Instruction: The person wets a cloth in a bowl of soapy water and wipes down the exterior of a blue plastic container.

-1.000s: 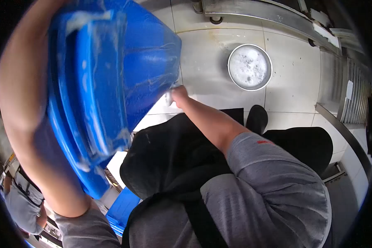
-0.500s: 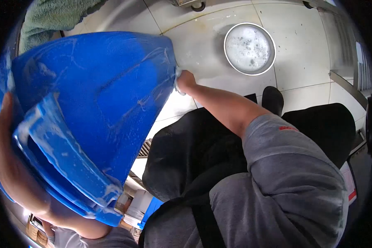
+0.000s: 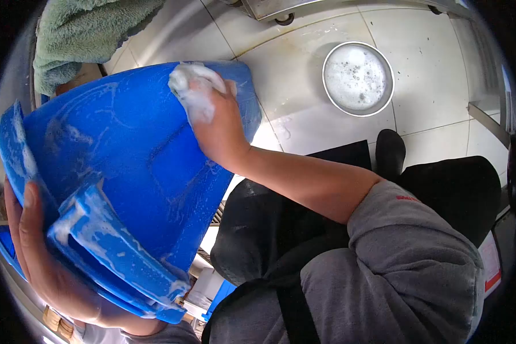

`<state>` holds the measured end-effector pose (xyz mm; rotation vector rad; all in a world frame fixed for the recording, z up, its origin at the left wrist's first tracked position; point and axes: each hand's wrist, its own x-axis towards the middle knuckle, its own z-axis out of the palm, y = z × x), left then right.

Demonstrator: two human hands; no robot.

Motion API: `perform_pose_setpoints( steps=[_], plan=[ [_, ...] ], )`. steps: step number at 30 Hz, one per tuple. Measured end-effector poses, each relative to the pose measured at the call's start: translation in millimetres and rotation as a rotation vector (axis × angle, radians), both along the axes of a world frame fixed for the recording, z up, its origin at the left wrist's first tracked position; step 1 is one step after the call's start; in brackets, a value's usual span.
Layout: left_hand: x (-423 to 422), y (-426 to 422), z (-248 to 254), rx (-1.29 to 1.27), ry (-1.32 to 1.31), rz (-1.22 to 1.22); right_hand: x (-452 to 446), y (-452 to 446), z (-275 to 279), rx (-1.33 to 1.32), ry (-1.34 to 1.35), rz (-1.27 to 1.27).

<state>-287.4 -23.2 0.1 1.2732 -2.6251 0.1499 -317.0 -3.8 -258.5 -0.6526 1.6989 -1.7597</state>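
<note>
A large blue plastic bin [image 3: 126, 135] lies tilted across the left half of the view, with soap suds over its side and rim. My left hand [image 3: 40, 246] grips the bin at its rim end, fingers along the edge beside a foamy ledge or handle. My right hand [image 3: 221, 123] is closed on a white, foam-covered sponge or cloth [image 3: 192, 89], pressed against the upper side of the bin near its far end. Suds hide what exactly the wad is. On the floor beyond stands a round metal basin [image 3: 358, 80] of foamy water.
A green towel [image 3: 92, 34] hangs at the upper left. Metal equipment on a caster [image 3: 285, 19] stands at the top. White floor tiles [image 3: 424, 74] surround the basin. Behind my left arm, part of another person's sleeve may show, but this is unclear.
My right hand has moved from the bin's right edge up and left onto its side, bringing the foamy wad into full view. The whole scene has shifted slightly down and right.
</note>
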Motion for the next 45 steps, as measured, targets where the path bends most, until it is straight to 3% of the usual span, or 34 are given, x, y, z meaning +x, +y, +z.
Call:
perform_pose_setpoints(
  steps=[1, 3, 4, 5, 6, 7, 8, 9, 11, 12, 13, 14, 15, 17, 20, 21, 23, 25, 26, 27, 29, 31, 32, 33, 35, 36, 37, 39, 40, 43, 45],
  plan=[
    [-0.7, -2.7, 0.7, 0.064, 0.143, 0.118, 2.3, 1.4, 0.9, -0.053, -0.008, -0.029],
    [-9.8, -8.0, 0.6, 0.115, 0.296, 0.228, 1.9, -13.1, -62.9, 0.184, -0.012, -0.073],
    [-20.3, -7.0, -1.2, 0.231, 0.431, 0.32, -15.6, -20.3, -88.6, 0.418, -0.265, 0.007],
    [-27.6, -5.4, -2.0, 0.349, 0.563, 0.411, -4.3, -30.9, -173.1, 0.502, 0.025, 0.032],
    [-28.4, -4.2, -4.7, 0.302, 0.589, 0.39, -25.8, -31.7, -178.1, 0.519, 0.036, 0.239],
    [-24.7, -4.7, -3.2, 0.291, 0.592, 0.386, -29.7, -44.8, -207.8, 0.656, 0.232, 0.396],
    [-18.4, -5.0, 0.5, 0.305, 0.563, 0.341, -33.8, -57.9, -226.9, 0.653, 0.202, 0.483],
    [-13.9, -5.2, 1.7, 0.321, 0.531, 0.296, -30.1, -65.2, -218.1, 0.648, 0.198, 0.481],
    [-13.5, -6.3, -2.8, 0.27, 0.527, 0.233, -22.2, -91.6, -189.7, 0.637, 0.005, 0.216],
    [-19.2, -5.9, -1.9, 0.362, 0.627, 0.306, -35.5, -78.3, -109.6, 0.494, 0.0, 0.149],
    [-22.3, -5.8, -0.4, 0.455, 0.728, 0.376, -36.9, -68.0, -58.1, 0.223, -0.235, 0.128],
    [-0.6, -12.1, 6.3, 0.428, 0.469, 0.182, -36.7, -55.7, -9.1, -0.025, -0.272, 0.09],
    [-4.5, -11.4, 5.1, 0.424, 0.472, 0.179, -35.9, -38.8, 41.1, -0.047, -0.138, 0.028],
    [-15.0, -8.5, -0.5, 0.33, 0.455, 0.212, -36.3, -29.1, 77.9, -0.463, 0.176, -0.122],
    [0.7, -15.3, 3.1, 0.221, 0.205, -0.003, -40.6, -26.0, 38.8, -0.382, 0.073, 0.036],
    [2.4, -15.5, 4.4, 0.143, 0.063, -0.102, -51.2, -24.0, 15.6, -0.21, -0.266, 0.313],
    [8.6, -16.4, 6.4, 0.053, -0.03, -0.103, -39.3, -45.4, -48.7, -0.337, -0.416, 0.326],
    [-0.6, -15.4, 2.6, -0.038, -0.123, -0.096, -55.2, -37.2, 29.6, -0.31, -0.136, 0.305],
    [-19.5, -8.4, 1.8, 0.215, 0.281, 0.162, -56.6, -38.9, 58.0, -0.413, -0.189, 0.336],
    [-29.5, -5.2, 1.5, 0.449, 0.692, 0.427, -55.8, -48.5, 66.6, -0.541, 0.064, 0.177],
    [-11.7, -10.5, 1.5, 0.427, 0.667, 0.353, -53.5, -45.1, 45.8, -0.431, -0.176, 0.345],
    [2.7, -14.6, 4.9, 0.132, 0.074, -0.023, -56.2, -39.3, -6.4, -0.403, -0.292, 0.459],
    [1.6, -17.1, 6.1, 0.051, -0.044, -0.118, -64.5, -45.3, -3.9, -0.378, -0.297, 0.529],
    [-3.1, -16.9, 5.8, 0.048, -0.041, -0.122, -65.4, -46.1, -0.9, -0.38, -0.292, 0.527],
    [-18.1, -11.2, 1.0, 0.388, 0.573, 0.311, -68.4, -43.5, 29.9, -0.415, -0.17, 0.478],
    [-19.1, -7.9, -2.7, 0.345, 0.639, 0.355, -74.9, -46.1, 54.4, -0.569, -0.109, 0.532],
    [-12.6, -9.0, -1.1, 0.341, 0.635, 0.358, -71.8, -46.3, 49.8, -0.572, -0.114, 0.534],
    [2.6, -13.6, 4.3, 0.13, 0.067, -0.036, -68.5, -47.7, 24.9, -0.522, -0.357, 0.571],
    [3.1, -13.2, 3.8, 0.129, 0.069, -0.038, -70.7, -47.5, -0.7, -0.333, -0.396, 0.615],
    [-4.3, -14.5, -1.0, 0.119, 0.144, 0.034, -63.3, -55.8, -20.9, -0.486, -0.147, 0.52],
    [-21.7, -9.6, -0.7, 0.444, 0.674, 0.419, -73.9, -57.5, 50.8, -0.609, -0.166, 0.583]
  ],
)
